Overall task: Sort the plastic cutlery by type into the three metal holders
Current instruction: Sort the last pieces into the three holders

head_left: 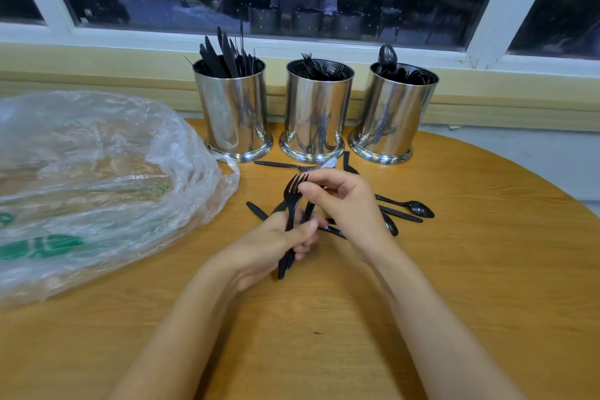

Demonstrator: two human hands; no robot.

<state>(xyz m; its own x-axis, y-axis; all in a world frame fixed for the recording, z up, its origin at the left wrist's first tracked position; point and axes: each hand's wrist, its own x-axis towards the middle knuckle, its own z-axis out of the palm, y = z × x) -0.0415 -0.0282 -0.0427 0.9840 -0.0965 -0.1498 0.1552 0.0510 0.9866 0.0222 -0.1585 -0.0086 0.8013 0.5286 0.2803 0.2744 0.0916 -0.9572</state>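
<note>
While the left hand (292,237) has its fingers curled round the handles of a small bundle of black forks (291,196), the right hand (341,201) pinches the top of that bundle between thumb and forefinger, just beside the tines; the bundle stands over the table (324,318), in front of the three holders. I'd worry first about the grip; the handles are thin and slick, and one could slide out low if the right hand lets go. I cannot tell whether every piece in the fist is a fork; a stray would land in the wrong place. The fork holder (316,107) in the middle looks crowded, so tines may snag on the way in; the knife holder (233,107) and spoon holder (393,110) stand just beside it, easy to nudge. The loose spoons (418,208) lie near the right wrist; a careless reach might sweep them.
</note>
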